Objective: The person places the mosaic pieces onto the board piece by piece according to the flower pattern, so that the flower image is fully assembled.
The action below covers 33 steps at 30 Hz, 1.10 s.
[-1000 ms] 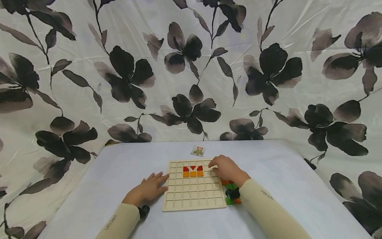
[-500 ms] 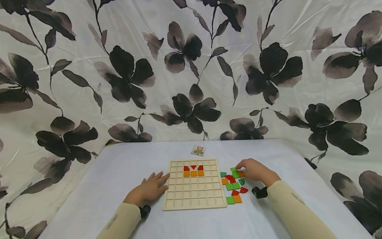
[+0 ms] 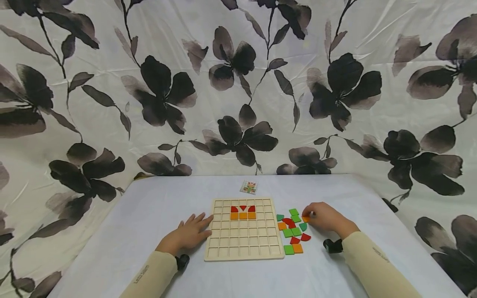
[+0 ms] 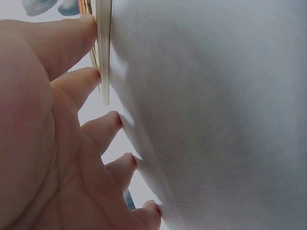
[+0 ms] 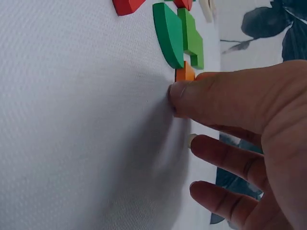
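A light wooden grid board [image 3: 244,244] lies on the table, with red pieces [image 3: 234,209] in one row and orange squares [image 3: 243,215] just below them. My left hand [image 3: 186,235] is spread at the board's left edge; in the left wrist view its thumb and index fingertip touch the board's side [image 4: 103,52]. To the right of the board, my right hand [image 3: 328,217] pinches an orange square tile [image 5: 184,73] between thumb and fingers. The thumb covers part of that tile. A dark green curved piece [image 5: 169,36] lies right beside it in the right wrist view.
Loose green, red and orange pieces [image 3: 288,250] lie scattered along the board's right side. Behind the board is a small printed pattern card [image 3: 249,187]. White cloth [image 3: 179,190] covers the table, and a floral sheet [image 3: 238,82] hangs beyond it.
My right hand has moved from the board's upper right to the loose pieces, then from the green tiles to the orange tile, which it now pinches. The left hand has stayed at the board's edge.
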Tool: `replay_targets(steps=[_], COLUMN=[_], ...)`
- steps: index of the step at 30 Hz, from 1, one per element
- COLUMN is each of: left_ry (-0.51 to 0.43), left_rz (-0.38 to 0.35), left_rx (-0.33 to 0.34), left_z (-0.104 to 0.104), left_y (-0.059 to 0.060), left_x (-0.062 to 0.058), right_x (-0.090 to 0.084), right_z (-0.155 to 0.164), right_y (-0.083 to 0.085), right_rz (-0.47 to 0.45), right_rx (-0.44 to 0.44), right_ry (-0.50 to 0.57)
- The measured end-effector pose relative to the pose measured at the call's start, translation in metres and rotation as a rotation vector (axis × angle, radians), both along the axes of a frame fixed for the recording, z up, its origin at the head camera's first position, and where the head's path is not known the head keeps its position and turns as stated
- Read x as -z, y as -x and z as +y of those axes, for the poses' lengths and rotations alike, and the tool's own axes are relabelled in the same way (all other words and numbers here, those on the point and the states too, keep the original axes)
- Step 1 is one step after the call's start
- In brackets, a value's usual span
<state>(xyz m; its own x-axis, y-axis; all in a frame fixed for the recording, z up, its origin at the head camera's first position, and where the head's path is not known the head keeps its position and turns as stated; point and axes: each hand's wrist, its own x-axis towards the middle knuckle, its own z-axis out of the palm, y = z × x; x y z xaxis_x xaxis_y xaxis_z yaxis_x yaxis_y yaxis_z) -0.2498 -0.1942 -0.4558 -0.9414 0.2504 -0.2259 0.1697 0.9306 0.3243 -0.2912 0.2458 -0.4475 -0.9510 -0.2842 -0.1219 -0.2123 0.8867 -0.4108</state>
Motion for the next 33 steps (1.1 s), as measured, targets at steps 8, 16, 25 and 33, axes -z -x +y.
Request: replay_targets(steps=[8, 16, 25, 33], left_ry=[0.003, -0.003, -0.027, -0.041], left_rz=[0.0, 0.004, -0.013, -0.008], left_rx=[0.015, 0.012, 0.003, -0.004], left_z=[0.001, 0.0, -0.001, -0.003], left_y=[0.004, 0.004, 0.003, 0.002], left_x=[-0.001, -0.001, -0.003, 0.0], right_x=[-0.01, -0.022, -0.025, -0.008], right_z=[-0.008, -0.062, -0.127, -0.163], right_y=[-0.002, -0.001, -0.007, -0.01], right_rz=[0.035, 0.108, 0.165, 0.183], right_rx=[0.015, -0.12, -0.325, -0.406], right_ry=[0.004, 0.032, 0.077, 0.035])
